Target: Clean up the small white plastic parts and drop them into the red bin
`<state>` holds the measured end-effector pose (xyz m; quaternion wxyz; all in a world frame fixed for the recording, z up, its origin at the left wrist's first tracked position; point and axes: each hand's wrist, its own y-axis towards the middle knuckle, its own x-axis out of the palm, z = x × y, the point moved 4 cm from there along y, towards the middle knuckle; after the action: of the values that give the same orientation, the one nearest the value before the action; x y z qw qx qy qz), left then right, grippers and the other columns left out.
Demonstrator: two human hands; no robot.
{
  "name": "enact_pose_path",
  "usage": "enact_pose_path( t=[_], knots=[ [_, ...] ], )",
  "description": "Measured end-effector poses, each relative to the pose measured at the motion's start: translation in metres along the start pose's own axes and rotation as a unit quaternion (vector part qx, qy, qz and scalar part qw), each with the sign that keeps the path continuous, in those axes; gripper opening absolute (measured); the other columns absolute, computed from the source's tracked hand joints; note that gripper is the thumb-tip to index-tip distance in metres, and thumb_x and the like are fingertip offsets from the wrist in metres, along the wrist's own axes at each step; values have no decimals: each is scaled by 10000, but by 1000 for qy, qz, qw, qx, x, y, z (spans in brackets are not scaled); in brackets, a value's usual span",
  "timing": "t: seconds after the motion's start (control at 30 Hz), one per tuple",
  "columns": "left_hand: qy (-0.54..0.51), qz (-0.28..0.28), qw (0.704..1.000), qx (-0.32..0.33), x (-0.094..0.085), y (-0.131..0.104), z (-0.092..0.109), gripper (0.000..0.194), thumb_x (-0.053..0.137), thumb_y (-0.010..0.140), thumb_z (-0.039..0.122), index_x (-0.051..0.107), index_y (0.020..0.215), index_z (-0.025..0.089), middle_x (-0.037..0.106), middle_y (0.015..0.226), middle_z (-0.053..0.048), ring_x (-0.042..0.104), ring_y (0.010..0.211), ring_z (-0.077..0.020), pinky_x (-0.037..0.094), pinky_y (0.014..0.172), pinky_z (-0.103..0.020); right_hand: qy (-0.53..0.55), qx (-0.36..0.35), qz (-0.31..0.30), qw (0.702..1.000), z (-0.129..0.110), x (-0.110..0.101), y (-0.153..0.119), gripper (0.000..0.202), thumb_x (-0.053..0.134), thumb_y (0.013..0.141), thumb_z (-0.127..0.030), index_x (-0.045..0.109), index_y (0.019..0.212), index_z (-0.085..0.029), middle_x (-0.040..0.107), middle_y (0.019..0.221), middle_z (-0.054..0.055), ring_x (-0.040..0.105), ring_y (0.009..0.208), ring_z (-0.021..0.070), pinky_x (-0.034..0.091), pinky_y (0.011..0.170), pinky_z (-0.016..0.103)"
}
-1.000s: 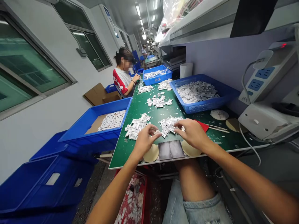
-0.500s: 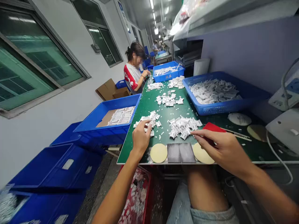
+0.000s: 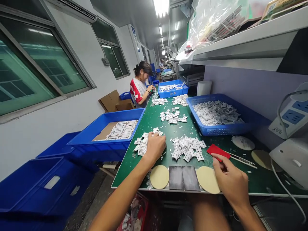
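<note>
My left hand (image 3: 156, 147) is at the right side of the left pile of white plastic parts (image 3: 141, 144), its fingers curled downward; what they hold, if anything, is hidden. My right hand (image 3: 228, 176) is beside the right yellow disc (image 3: 208, 179), just below the red piece (image 3: 218, 151). Its fingers are pinched together, and anything between them is too small to make out. Between the hands lies another pile of white parts (image 3: 187, 148). Two dark grey pads (image 3: 184, 178) sit at the table's front edge, with the left yellow disc (image 3: 159, 177) beside them.
A blue basket of white parts (image 3: 216, 128) stands on the green table at the right. Farther back are smaller piles and a blue tray (image 3: 172, 93). A seated person (image 3: 139, 88) works at the left edge. Large blue bins (image 3: 106, 147) stand left of the table.
The head view has shifted upward. My left hand has moved right, its fingers now curled down. My right hand has moved away from the right pile to beside the yellow disc.
</note>
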<state>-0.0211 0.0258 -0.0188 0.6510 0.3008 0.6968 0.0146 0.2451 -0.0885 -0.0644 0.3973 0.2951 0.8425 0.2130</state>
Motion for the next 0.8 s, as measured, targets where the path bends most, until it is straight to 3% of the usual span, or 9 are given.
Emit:
enact_pose_path(
  t=[0.13, 0.27, 0.33, 0.5, 0.6, 0.7, 0.73, 0.8],
  knots=[
    [-38, 75, 996, -31, -13, -1, -7, 228, 497, 902, 173, 679, 1036, 209, 727, 909, -75, 606, 902, -234, 384, 840, -415, -16, -11, 4, 1000, 3, 2, -1, 309, 517, 889, -420, 727, 959, -205, 567, 583, -33, 526, 500, 103, 400, 587, 234],
    [-155, 201, 967, -13, -23, -8, -8, 211, 527, 896, 157, 665, 1049, 204, 722, 909, -51, 608, 865, -198, 436, 780, -348, -62, -41, 9, 997, 2, 3, -3, 291, 524, 904, -400, 715, 1030, -221, 659, 688, -2, 597, 567, 142, 428, 612, 273],
    [-207, 223, 953, 3, -24, -12, -7, 207, 544, 891, 161, 664, 1053, 208, 718, 896, -50, 607, 837, -188, 456, 766, -335, -107, -88, 10, 990, -11, 3, -3, 316, 515, 920, -354, 677, 1159, -226, 702, 812, 32, 633, 660, 185, 446, 672, 316],
    [-387, 181, 904, -2, -25, -15, -2, 182, 611, 874, 247, 674, 1044, 229, 723, 910, -50, 636, 867, -183, 478, 770, -324, -107, -238, -35, 965, -83, 17, 10, 502, 532, 930, -300, 469, 1422, -226, 626, 1234, 105, 608, 1023, 254, 462, 882, 379],
    [-572, 86, 815, -45, -23, -13, 3, 236, 694, 816, 310, 643, 1022, 207, 730, 841, -40, 674, 796, -170, 474, 710, -290, -130, -263, -101, 951, -123, 42, 23, 576, 509, 933, -253, 357, 1488, -223, 513, 1407, 128, 569, 1115, 288, 453, 888, 407],
    [-696, 5, 714, -78, -23, -11, 3, 338, 783, 712, 372, 622, 924, 164, 708, 714, -43, 670, 665, -171, 477, 627, -275, -109, -248, -188, 944, -139, 63, 30, 429, 433, 962, -248, 477, 1384, -185, 681, 1120, 119, 642, 908, 258, 459, 732, 361],
    [-710, 7, 699, -90, -24, -9, -2, 356, 788, 694, 410, 616, 879, 159, 690, 671, -39, 656, 620, -168, 475, 603, -276, -103, -243, -209, 942, -138, 65, 30, 358, 410, 975, -274, 545, 1294, -185, 711, 969, 92, 651, 797, 236, 445, 660, 336],
    [-711, 61, 687, -134, -28, -7, -18, 356, 690, 764, 514, 582, 799, 176, 602, 552, 8, 582, 511, -130, 440, 550, -261, -92, -211, -225, 947, -123, 57, 32, 304, 382, 988, -358, 608, 1113, -197, 691, 746, 42, 624, 627, 206, 398, 557, 307]
  ],
)
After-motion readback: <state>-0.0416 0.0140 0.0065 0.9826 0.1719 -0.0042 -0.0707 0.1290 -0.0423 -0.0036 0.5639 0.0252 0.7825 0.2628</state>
